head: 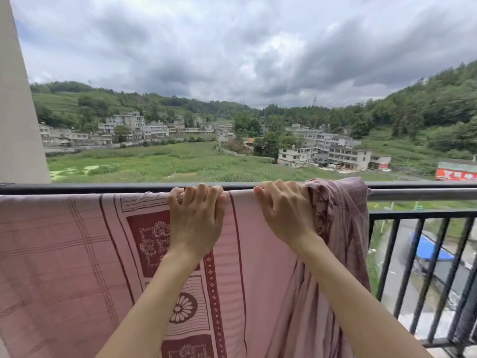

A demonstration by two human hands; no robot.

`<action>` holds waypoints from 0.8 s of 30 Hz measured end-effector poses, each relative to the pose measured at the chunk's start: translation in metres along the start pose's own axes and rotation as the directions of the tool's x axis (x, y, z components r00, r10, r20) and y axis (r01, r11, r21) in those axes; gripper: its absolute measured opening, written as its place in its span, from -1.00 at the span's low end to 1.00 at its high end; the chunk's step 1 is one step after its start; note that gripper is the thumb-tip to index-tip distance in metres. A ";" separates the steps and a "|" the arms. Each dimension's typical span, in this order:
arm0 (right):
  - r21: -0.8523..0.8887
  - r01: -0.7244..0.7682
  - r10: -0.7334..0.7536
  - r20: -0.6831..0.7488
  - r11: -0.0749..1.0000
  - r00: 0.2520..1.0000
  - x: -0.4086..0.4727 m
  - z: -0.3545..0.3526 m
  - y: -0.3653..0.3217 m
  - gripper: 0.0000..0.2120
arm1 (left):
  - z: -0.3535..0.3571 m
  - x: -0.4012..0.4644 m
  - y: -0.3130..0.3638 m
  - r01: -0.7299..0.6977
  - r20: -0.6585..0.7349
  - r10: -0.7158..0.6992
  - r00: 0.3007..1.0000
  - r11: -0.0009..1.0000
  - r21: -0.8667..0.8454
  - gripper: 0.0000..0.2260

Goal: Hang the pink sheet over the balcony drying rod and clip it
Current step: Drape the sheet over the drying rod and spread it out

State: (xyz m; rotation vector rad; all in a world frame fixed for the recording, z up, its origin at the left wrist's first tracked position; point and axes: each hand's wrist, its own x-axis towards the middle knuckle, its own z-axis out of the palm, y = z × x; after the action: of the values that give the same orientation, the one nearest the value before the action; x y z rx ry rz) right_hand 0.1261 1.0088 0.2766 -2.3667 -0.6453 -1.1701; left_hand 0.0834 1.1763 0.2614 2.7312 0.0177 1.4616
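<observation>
sheet already lies over the rod, spread flat to the left — its right end is bunched in a wad. left hand and right hand each curl a closed grip on the draped top edge. spreading looks unfinished; no clips in view — clipping remains.

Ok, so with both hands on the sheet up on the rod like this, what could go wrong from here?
1. No clip is visible on the sheet; if the hands, left and right, let go, wind might slide it off the rod.
2. The bunched part at the right isn't spread; it may dry poorly or drag the sheet sideways.
</observation>
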 end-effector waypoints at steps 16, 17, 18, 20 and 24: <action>-0.124 -0.076 0.070 -0.054 0.989 0.996 -0.045 -0.054 0.128 -0.33 | 0.000 0.004 0.031 0.206 -0.034 -0.212 0.977 0.971 -0.124 -0.66; -0.039 -0.132 0.129 -0.084 0.990 0.988 -0.049 -0.059 0.133 -0.26 | 0.000 0.004 0.045 0.198 -0.037 -0.204 0.978 0.972 -0.129 -0.64; 0.065 -0.171 0.179 -0.126 0.983 0.976 -0.054 -0.064 0.135 -0.23 | 0.002 0.003 0.063 0.160 -0.042 -0.167 0.985 0.978 -0.134 -0.62; 0.328 -0.268 0.326 -0.135 0.906 0.936 -0.060 -0.072 0.135 -0.26 | 0.009 0.005 0.103 0.052 -0.029 -0.058 0.998 0.982 -0.180 -0.57; 0.590 -0.523 0.493 0.231 0.615 0.839 -0.059 -0.079 0.132 -0.25 | 0.027 0.009 0.153 -0.067 0.043 0.076 0.996 0.981 -0.180 -0.52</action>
State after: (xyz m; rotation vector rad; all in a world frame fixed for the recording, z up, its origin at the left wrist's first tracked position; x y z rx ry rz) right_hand 0.1208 0.8464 0.2507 -1.7925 -0.2647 -0.5157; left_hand 0.1093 1.0233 0.2603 2.6470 -0.2058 1.3394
